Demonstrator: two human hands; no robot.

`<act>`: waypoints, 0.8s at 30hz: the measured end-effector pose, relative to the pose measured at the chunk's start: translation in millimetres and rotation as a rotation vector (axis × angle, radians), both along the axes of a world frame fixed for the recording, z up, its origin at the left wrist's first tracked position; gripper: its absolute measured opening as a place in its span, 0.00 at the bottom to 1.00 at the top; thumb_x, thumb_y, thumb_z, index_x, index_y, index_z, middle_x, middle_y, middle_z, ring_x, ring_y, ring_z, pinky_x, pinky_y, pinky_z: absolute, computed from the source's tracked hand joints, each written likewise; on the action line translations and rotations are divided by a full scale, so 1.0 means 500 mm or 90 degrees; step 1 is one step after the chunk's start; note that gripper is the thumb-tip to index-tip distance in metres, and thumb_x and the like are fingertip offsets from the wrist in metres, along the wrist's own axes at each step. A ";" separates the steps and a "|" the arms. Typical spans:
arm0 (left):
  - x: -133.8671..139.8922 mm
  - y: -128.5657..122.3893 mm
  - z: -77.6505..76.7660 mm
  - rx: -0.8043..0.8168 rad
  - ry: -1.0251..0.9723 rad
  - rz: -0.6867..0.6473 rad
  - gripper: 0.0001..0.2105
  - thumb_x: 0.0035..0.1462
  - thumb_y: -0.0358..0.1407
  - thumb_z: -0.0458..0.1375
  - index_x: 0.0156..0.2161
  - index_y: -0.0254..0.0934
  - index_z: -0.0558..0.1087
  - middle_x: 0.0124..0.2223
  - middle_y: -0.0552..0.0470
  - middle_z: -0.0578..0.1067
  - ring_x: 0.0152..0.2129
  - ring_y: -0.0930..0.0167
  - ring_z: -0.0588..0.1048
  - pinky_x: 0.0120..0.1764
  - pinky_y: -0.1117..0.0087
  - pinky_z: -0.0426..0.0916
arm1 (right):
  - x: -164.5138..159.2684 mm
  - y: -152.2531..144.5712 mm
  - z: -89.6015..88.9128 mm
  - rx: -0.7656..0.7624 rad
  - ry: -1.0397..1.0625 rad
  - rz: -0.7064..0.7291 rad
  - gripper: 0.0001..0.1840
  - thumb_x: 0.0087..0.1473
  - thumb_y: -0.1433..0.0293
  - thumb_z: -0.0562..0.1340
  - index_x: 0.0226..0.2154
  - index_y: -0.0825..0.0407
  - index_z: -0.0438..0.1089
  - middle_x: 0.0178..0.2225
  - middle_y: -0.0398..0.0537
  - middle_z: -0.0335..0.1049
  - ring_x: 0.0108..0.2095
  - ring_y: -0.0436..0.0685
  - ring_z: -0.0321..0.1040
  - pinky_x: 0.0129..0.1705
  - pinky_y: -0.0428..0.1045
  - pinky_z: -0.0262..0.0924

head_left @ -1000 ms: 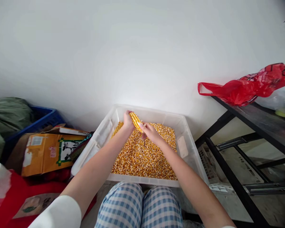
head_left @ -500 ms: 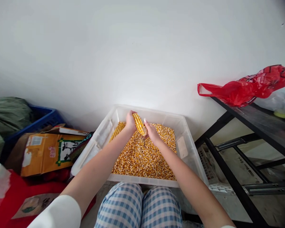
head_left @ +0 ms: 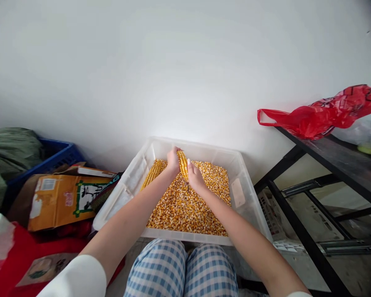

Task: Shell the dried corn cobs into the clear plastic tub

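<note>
the corn cob [head_left: 182, 166] is held up over a wide plastic tub [head_left: 247, 194], tilted, its yellow grains set in tight, neat rows. both hands are closed on it: the left hand [head_left: 173, 161] wraps the upper end, and the right hand [head_left: 195, 177] grips lower down, thumb raised along the side. a thin dark piece shows just below the right hand, too small to make out.

the tub is cloudy and see-through, with sloping walls, rounded corners and a pale label [head_left: 237, 192] on its right side. loose kernels [head_left: 188, 212] spread across its bottom, hard and glossy, gold mixed with cream. more cobs [head_left: 152, 173] lie along the left edge of the heap, ridged and long.

behind stands a smooth, plain white wall [head_left: 185, 74]. to the left, a wrinkled green bag [head_left: 14, 152] sits by a blue crate [head_left: 62, 154], near a worn orange cardboard box [head_left: 57, 202] and a red bag [head_left: 21, 255]. on the right, a dark table [head_left: 340, 159] on a black metal frame carries a shiny, crumpled red plastic bag [head_left: 324, 117]. below the tub are blue-and-white checked trousers [head_left: 160, 268].
</note>
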State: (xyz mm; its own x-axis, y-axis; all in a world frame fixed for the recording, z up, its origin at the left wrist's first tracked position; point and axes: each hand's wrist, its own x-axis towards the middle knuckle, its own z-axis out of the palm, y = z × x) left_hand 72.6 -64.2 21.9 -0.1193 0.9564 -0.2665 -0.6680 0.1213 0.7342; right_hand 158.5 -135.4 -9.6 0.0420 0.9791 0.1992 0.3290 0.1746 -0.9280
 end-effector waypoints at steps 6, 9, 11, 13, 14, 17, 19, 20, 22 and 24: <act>0.003 -0.001 -0.002 -0.033 0.058 0.005 0.04 0.44 0.34 0.53 0.23 0.35 0.64 0.16 0.59 0.58 0.12 0.77 0.59 0.18 0.74 0.55 | -0.005 -0.003 -0.007 -0.011 -0.008 -0.040 0.29 0.57 0.47 0.40 0.26 0.51 0.62 0.20 0.42 0.58 0.20 0.50 0.58 0.22 0.45 0.55; 0.002 0.000 -0.004 -0.040 0.054 0.002 0.04 0.44 0.34 0.52 0.23 0.35 0.64 0.16 0.59 0.58 0.12 0.77 0.59 0.18 0.74 0.55 | -0.007 -0.001 -0.009 -0.018 0.003 -0.045 0.29 0.57 0.46 0.41 0.25 0.50 0.60 0.19 0.41 0.57 0.19 0.50 0.58 0.21 0.45 0.55; -0.001 0.001 -0.006 -0.044 0.052 0.003 0.04 0.44 0.34 0.52 0.23 0.36 0.63 0.16 0.59 0.59 0.12 0.77 0.59 0.18 0.74 0.55 | -0.008 0.001 -0.011 -0.051 0.039 -0.032 0.29 0.56 0.45 0.41 0.26 0.50 0.60 0.19 0.41 0.57 0.18 0.50 0.57 0.19 0.45 0.55; -0.003 0.001 -0.006 -0.045 0.050 0.004 0.05 0.44 0.35 0.52 0.23 0.36 0.63 0.16 0.59 0.58 0.12 0.77 0.59 0.18 0.73 0.55 | -0.008 0.002 -0.011 -0.091 0.086 -0.010 0.29 0.54 0.44 0.42 0.28 0.50 0.61 0.20 0.41 0.57 0.17 0.50 0.58 0.18 0.45 0.56; -0.004 0.001 -0.006 -0.044 0.047 0.002 0.05 0.44 0.35 0.53 0.23 0.36 0.62 0.16 0.59 0.58 0.12 0.77 0.59 0.18 0.73 0.55 | -0.007 0.003 -0.011 -0.106 0.107 0.000 0.30 0.54 0.43 0.43 0.30 0.50 0.62 0.20 0.41 0.58 0.17 0.50 0.58 0.18 0.46 0.57; -0.003 -0.001 -0.005 -0.014 0.030 -0.014 0.06 0.44 0.36 0.53 0.23 0.36 0.63 0.16 0.59 0.58 0.12 0.77 0.60 0.18 0.74 0.55 | -0.002 0.008 -0.006 -0.111 0.119 0.016 0.33 0.53 0.42 0.42 0.34 0.51 0.65 0.22 0.43 0.63 0.20 0.51 0.61 0.22 0.46 0.59; 0.004 -0.005 -0.005 0.020 0.019 -0.048 0.05 0.44 0.35 0.53 0.23 0.35 0.65 0.17 0.58 0.60 0.12 0.77 0.60 0.19 0.74 0.55 | 0.004 0.011 -0.003 -0.084 0.085 0.011 0.34 0.53 0.42 0.43 0.35 0.51 0.67 0.24 0.44 0.66 0.23 0.51 0.63 0.26 0.45 0.60; 0.008 -0.007 -0.006 0.036 0.016 -0.067 0.05 0.43 0.34 0.53 0.23 0.34 0.65 0.17 0.58 0.60 0.13 0.77 0.60 0.19 0.74 0.56 | 0.007 0.013 -0.003 -0.069 0.070 0.007 0.34 0.52 0.42 0.44 0.35 0.51 0.68 0.25 0.45 0.67 0.25 0.52 0.64 0.28 0.45 0.60; 0.018 -0.012 -0.010 0.061 0.015 -0.106 0.05 0.43 0.34 0.53 0.22 0.34 0.66 0.17 0.56 0.62 0.14 0.76 0.62 0.20 0.73 0.57 | 0.011 0.016 -0.003 -0.048 0.063 0.010 0.33 0.52 0.42 0.45 0.35 0.51 0.69 0.27 0.45 0.69 0.27 0.51 0.65 0.30 0.45 0.59; 0.025 -0.015 -0.017 0.082 0.036 -0.111 0.05 0.42 0.33 0.53 0.21 0.33 0.67 0.18 0.55 0.65 0.15 0.75 0.63 0.22 0.73 0.58 | 0.014 0.017 -0.005 -0.046 0.074 0.024 0.34 0.53 0.42 0.44 0.34 0.52 0.69 0.27 0.45 0.69 0.26 0.51 0.64 0.30 0.44 0.58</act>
State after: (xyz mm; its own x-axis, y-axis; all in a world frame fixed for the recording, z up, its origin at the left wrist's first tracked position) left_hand 85.0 -71.8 13.5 0.0401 0.9896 -0.1382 -0.6027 0.1343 0.7866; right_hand 165.6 -127.0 -12.2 0.0230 0.9920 0.1241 0.2135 0.1164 -0.9700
